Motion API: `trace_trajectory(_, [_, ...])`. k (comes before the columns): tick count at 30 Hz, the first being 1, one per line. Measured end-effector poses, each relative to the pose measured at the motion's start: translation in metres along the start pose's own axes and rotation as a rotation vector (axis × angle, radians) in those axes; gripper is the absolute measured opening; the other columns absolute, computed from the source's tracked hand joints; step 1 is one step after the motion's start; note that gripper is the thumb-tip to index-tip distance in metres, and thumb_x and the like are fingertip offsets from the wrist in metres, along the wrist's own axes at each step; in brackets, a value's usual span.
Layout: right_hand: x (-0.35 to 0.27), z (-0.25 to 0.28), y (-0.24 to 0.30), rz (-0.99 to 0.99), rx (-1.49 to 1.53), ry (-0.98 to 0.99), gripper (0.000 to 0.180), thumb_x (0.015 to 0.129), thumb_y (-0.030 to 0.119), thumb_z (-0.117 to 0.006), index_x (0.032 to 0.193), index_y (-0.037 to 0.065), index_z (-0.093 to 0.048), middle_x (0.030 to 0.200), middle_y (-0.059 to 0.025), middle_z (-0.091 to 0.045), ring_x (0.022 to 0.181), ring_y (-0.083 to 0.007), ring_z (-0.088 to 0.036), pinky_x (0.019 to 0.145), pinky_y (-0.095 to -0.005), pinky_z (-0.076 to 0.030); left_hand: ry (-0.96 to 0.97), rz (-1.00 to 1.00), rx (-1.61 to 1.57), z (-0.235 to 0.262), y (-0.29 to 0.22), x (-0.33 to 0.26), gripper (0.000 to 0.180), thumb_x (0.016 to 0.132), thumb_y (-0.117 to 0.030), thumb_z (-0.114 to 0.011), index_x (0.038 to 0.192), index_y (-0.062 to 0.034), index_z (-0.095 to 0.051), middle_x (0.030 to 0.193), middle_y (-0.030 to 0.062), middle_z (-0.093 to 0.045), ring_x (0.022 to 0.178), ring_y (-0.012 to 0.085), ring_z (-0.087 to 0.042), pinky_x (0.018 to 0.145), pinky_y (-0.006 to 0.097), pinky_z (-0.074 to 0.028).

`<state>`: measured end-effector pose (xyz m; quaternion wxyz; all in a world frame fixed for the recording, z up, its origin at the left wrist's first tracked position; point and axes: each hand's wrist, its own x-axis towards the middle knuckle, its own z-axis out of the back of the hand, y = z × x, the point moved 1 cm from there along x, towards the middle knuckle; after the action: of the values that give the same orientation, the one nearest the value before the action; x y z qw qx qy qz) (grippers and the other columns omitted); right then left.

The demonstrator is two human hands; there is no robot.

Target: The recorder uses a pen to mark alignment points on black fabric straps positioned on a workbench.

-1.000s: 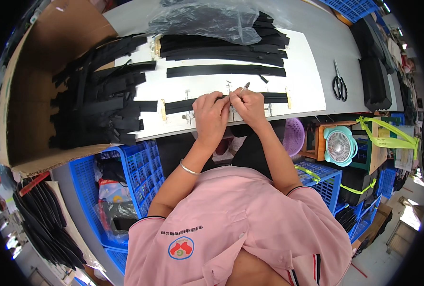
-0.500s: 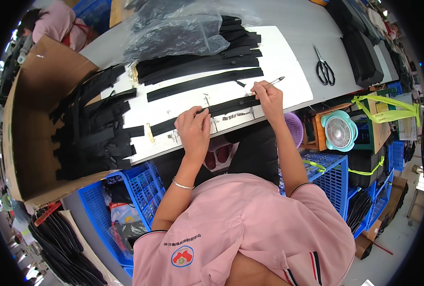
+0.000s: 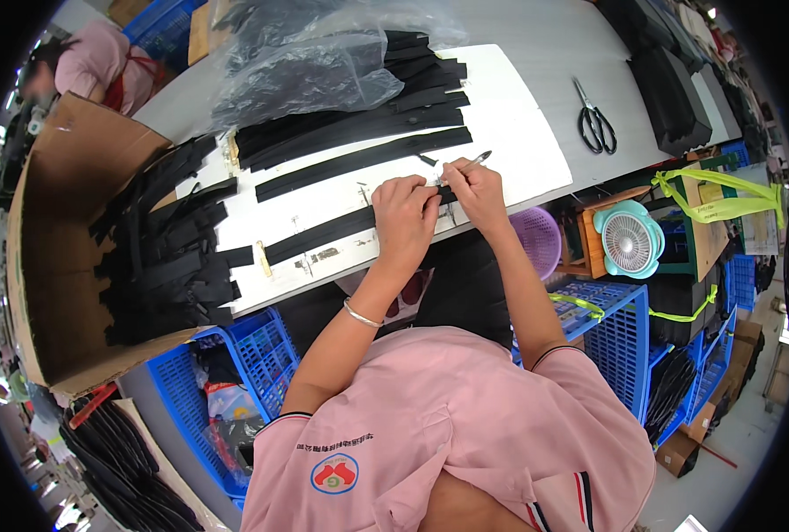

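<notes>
A long black fabric strip point(image 3: 319, 234) lies across the white board point(image 3: 523, 133), near its front edge. My left hand point(image 3: 403, 217) presses on the strip's right part, fingers bent and held together over it. Close beside it, my right hand point(image 3: 476, 193) is closed around a pen point(image 3: 482, 157), whose upper end sticks out above the fingers. The pen's lower tip is hidden by the hand. Behind my hands lies another black strip point(image 3: 363, 162), with a small black scrap point(image 3: 426, 160) near its right end. A pile of black strips point(image 3: 350, 129) lies farther back.
Clear plastic sheeting point(image 3: 306, 80) covers part of the pile. At left, a cardboard box point(image 3: 75, 355) holds many black strips. Black-handled scissors point(image 3: 597, 129) lie on the grey table to the right. A small fan point(image 3: 629, 239) and blue crates point(image 3: 621, 346) stand right. Another person point(image 3: 102, 58) is at far left.
My left hand has slid right along the strip, close to my right hand. The right hand has shifted slightly left, still holding the pen. The whole view has shifted a little.
</notes>
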<state>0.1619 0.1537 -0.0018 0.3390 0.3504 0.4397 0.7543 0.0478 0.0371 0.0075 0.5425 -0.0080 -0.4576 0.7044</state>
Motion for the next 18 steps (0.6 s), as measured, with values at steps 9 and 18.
trace_trajectory(9, [-0.0024,-0.0012,-0.0035,0.061,0.069,-0.074,0.022,0.096,0.018,-0.068,0.085,0.000,-0.072,0.067,-0.0102,-0.066,0.056,-0.0156,-0.060,0.055,-0.0303,-0.046,-0.038,-0.023,0.059,-0.0041,-0.0037,-0.0013,0.013,0.080,-0.010,-0.079,0.092,-0.0065,-0.075,0.104,0.0038,-0.068,0.104,0.0252,-0.060,0.097,0.042,-0.040])
trace_trajectory(18, [-0.0039,0.0047,0.0011,0.195,-0.143,0.014,0.021,0.090,0.016,-0.069,0.076,0.001,-0.071,0.063,-0.0118,-0.064,0.054,-0.0234,-0.063,0.053,-0.0346,-0.047,-0.046,-0.001,0.045,-0.0063,-0.0028,-0.0027,0.013,0.079,-0.010,-0.080,0.091,-0.0061,-0.075,0.105,0.0036,-0.068,0.105,0.0252,-0.060,0.097,0.042,-0.040])
